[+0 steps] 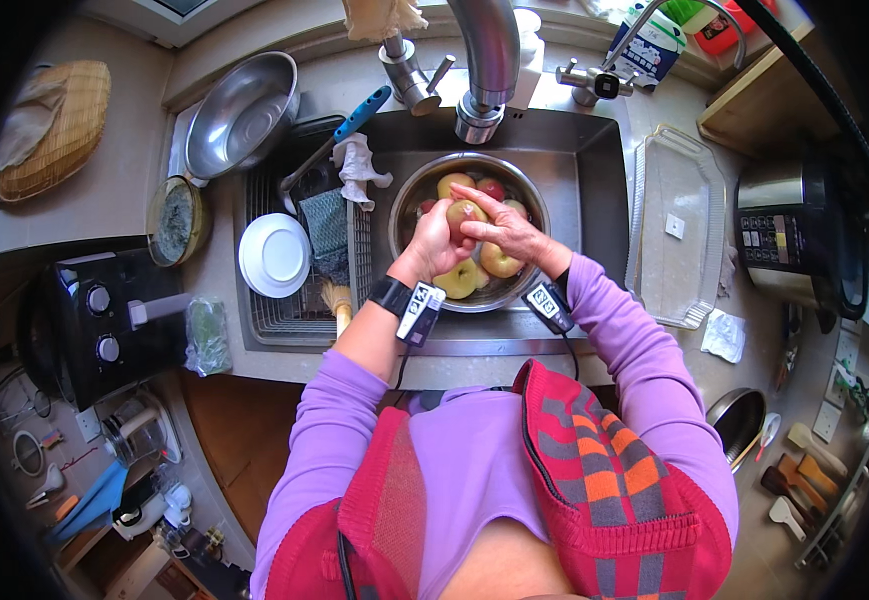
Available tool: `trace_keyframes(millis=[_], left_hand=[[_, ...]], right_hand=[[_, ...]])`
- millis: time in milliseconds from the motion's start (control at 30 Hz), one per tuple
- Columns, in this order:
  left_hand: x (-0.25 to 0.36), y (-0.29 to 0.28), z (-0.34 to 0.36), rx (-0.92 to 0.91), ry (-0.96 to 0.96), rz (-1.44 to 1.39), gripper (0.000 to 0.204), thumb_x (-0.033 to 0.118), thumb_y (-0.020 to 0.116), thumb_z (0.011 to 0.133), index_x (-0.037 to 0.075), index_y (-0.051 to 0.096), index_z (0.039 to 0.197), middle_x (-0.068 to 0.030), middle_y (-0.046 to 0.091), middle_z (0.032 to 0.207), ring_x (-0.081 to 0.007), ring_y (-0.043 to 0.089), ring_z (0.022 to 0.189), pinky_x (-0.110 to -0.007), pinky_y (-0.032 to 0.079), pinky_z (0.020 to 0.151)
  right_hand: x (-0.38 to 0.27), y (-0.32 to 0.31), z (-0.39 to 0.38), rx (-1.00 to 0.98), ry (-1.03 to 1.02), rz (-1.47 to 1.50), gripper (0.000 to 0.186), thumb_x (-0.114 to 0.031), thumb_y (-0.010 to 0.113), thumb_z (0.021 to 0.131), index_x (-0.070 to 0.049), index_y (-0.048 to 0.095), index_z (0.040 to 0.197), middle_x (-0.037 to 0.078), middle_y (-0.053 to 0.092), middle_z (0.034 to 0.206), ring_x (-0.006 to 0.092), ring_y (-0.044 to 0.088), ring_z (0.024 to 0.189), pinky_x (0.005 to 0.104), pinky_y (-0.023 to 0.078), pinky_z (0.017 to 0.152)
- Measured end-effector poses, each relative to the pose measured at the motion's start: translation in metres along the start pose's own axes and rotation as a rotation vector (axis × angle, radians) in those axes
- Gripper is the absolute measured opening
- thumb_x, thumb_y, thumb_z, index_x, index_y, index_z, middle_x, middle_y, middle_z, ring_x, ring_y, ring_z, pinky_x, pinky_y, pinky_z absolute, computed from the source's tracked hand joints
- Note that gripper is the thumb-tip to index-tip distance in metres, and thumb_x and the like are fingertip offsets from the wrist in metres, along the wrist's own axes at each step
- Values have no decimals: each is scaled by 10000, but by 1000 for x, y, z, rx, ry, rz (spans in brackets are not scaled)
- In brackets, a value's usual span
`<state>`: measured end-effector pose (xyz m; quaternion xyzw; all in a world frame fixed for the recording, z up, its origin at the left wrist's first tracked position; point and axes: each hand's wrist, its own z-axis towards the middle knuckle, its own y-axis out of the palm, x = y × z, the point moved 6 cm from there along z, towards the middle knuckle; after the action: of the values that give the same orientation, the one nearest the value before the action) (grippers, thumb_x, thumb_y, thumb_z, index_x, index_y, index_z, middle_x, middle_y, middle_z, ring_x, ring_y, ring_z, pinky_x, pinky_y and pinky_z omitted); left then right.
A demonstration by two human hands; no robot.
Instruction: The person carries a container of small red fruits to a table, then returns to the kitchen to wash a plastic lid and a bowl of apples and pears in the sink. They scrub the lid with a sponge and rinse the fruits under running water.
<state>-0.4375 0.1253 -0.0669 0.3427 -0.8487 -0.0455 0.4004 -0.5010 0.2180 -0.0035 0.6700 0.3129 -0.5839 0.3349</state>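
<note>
Over a steel bowl [402, 200] in the sink, both hands are closed round one yellowish-brown apple [468, 212]. My left hand [435, 243] cups it from the left, with part of the fruit hidden by the fingers. From the right, my right hand [511, 234] presses its fingers along the top and side of the same apple. Several more apples lie in the bowl under the hands, among them a yellow apple [458, 281], a yellow-orange apple [501, 262] and a red apple [492, 189].
The faucet [480, 115] hangs just beyond the bowl. Left in the sink [603, 180] is a wire rack [265, 318] with a white bowl [275, 255], cloths and a brush. A large steel basin [245, 115] leans behind it. A clear plastic tray [670, 250] lies to the right.
</note>
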Motion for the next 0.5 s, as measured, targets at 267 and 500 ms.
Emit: trace_keyframes(millis=[267,500], left_hand=[[49,26,-32,524,625,858,565,510,324,887,-16,528,849,-158,562,629,-208,528,437,-329,421,412],[25,17,-22,133,-101,197,532,489,196,893,73,517,815,-67,483,542,-115,364,322,-243,293,301]], right_hand=[[12,-4,17,514,121,-353,305,-250,461,893,9,610,954,117,613,877,177,560,840,297,418,765],[19,1,18,472,298,129,411,-376,560,808,-11,587,995,105,597,882,199,570,809,308,456,729]])
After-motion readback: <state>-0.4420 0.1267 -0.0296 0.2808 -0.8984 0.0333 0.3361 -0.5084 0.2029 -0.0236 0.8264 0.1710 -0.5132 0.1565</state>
